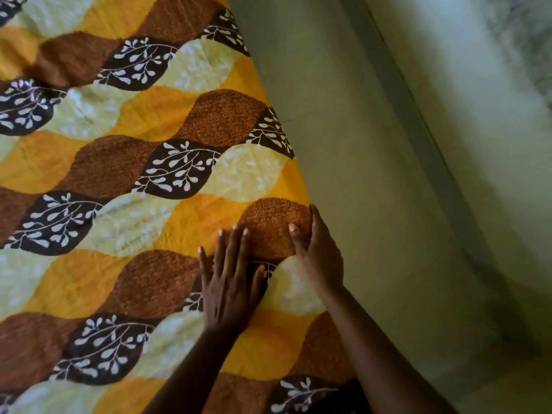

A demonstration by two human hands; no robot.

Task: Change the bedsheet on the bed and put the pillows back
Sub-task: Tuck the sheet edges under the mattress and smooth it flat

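A bedsheet (143, 174) printed with yellow, orange, brown and dark leaf shapes lies spread over the bed and fills the left of the view. My left hand (230, 279) lies flat on it with straight, spread fingers, near the sheet's right edge. My right hand (319, 252) is at that edge, where the sheet meets the wall; its thumb lies on top of the sheet and its fingers run down along the edge, their tips hidden. No pillows are in view.
A pale green wall (373, 174) stands right against the bed's right side, with a darker vertical strip (418, 138) running down it. A blurred lighter patch (513, 40) shows at the top right.
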